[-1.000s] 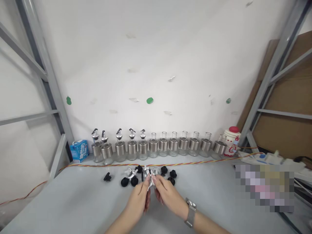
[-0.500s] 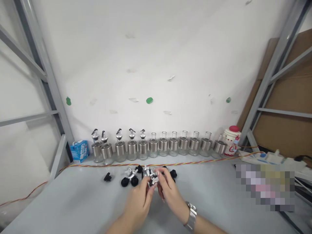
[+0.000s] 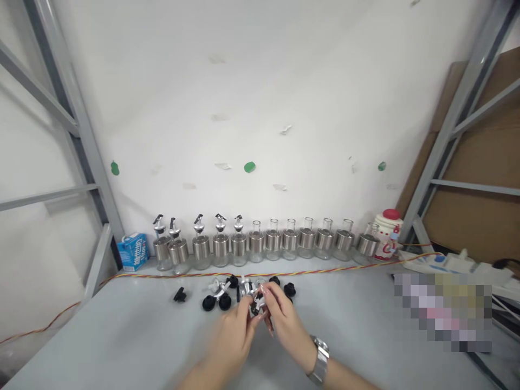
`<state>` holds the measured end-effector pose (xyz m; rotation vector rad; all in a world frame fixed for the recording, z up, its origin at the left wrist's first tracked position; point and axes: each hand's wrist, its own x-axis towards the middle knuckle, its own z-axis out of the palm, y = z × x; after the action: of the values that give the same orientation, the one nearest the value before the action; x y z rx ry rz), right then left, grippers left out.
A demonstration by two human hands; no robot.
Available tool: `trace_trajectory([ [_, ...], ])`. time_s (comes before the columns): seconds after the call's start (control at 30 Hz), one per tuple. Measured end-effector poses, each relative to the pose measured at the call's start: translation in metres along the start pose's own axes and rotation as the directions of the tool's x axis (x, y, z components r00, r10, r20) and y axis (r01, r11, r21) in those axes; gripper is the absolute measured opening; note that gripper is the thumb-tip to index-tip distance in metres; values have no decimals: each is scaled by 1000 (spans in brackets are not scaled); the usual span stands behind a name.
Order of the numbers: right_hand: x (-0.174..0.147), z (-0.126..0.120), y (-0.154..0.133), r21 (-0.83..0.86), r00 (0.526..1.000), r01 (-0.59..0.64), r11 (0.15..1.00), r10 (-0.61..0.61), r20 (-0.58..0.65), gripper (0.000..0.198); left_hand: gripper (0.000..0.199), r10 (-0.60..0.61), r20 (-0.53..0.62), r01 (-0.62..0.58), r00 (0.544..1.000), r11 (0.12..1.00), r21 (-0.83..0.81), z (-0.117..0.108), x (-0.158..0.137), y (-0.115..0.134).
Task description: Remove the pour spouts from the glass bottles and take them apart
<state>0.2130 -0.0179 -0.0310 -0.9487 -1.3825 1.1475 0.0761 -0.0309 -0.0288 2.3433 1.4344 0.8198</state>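
Observation:
Low over the grey table, my left hand (image 3: 235, 333) and my right hand (image 3: 284, 319) meet with fingertips closed around a small silver and black pourer spout (image 3: 257, 306). Fingers cover much of the spout, so its exact parts are hard to make out. Just beyond and to the left lie loose silver pourer pieces (image 3: 221, 290) and several black stoppers (image 3: 208, 303). More black stoppers (image 3: 290, 290) lie right of my fingers. A separate black piece (image 3: 179, 294) sits farther left. A metal-banded watch (image 3: 320, 360) is on my right wrist.
Along the wall stands a row of glass bottles with steel sleeves (image 3: 290, 241); those at the left carry pourer tops (image 3: 220, 221). A blue carton (image 3: 133, 252) stands at the left end, a red-capped white container (image 3: 389, 233) at the right. A twisted cable (image 3: 284, 273) crosses in front; power strips (image 3: 459, 268) lie right.
Both hands stay together at nearly the same place. The spout between the fingertips has turned slightly, with more of its black part showing. The view has barely shifted.

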Motion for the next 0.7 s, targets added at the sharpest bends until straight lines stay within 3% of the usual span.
trace_trajectory([
  [0.17,-2,0,0,-20,999,37,999,-37,6,29,27,3,-10,-3,1000,1000,6,-3,0,4],
  [0.37,-3,1,0,-47,999,-39,998,40,13,32,26,-7,-20,6,1000,999,-43,-3,0,3],
  [0.6,-5,3,-4,-226,999,15,974,-23,-36,32,24,124,-102,-115,987,990,84,0,0,0],
  [0.7,-5,5,-6,-271,996,23,962,-47,-80,36,24,132,-106,-115,986,983,146,-1,-1,4],
])
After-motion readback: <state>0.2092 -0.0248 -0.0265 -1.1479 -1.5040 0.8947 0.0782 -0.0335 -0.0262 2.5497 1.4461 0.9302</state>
